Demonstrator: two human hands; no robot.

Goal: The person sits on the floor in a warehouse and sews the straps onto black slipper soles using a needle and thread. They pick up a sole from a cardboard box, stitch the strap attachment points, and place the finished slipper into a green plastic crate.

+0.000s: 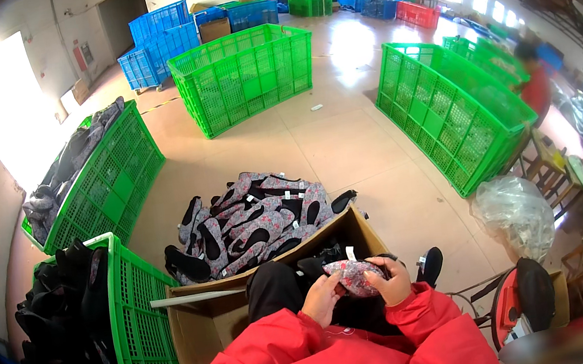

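Observation:
Above my lap I hold a grey-and-pink floral cloth shoe [357, 278] between both hands. A white tag [350, 253] sticks up beside its far edge. My left hand [322, 299] grips its left end with fingers bent, and my right hand [392, 279] closes around its right end, thumb on top. Just beyond, on the floor, lies a heap of similar floral shoes [252, 221] with black openings or soles and small white tags. A cardboard box [197, 329] stands open around my legs, with dark items inside partly hidden by my hands.
Green crates with black shoes [120, 318] and grey cloth pieces [130, 149] stand at left. Farther off are a large green crate [243, 77], blue crates [176, 53] and another green crate [446, 115]. At right are a clear plastic bag [515, 210] and a person in red [535, 88].

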